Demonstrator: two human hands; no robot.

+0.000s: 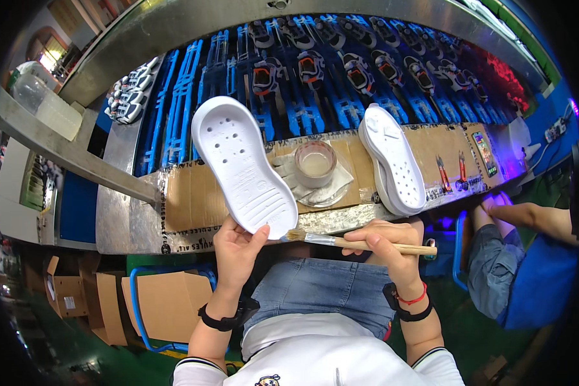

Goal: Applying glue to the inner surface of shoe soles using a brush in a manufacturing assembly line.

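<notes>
A white shoe sole (243, 161) is tilted up in front of me, its inner side with small holes and ridges facing me. My left hand (239, 243) grips it by the lower end, thumb on the inner face. My right hand (383, 243) is closed round the wooden handle of a paintbrush (328, 240). The brush's bristles are beside the sole's lower right rim, close to my left thumb; whether they touch it I cannot tell. A cup of whitish liquid (315, 164) stands on a white cloth (331, 192) between this sole and another white sole (395, 161) on the cardboard.
Cardboard (186, 199) covers the front of the metal bench. Behind it runs a blue rack (289, 116) bearing several shoe uppers (356, 72). Two red-handled tools (443, 174) and a phone (484, 154) lie at the right. Another person's legs (495, 257) are at the right; a blue-framed chair (135, 296) stands at the left.
</notes>
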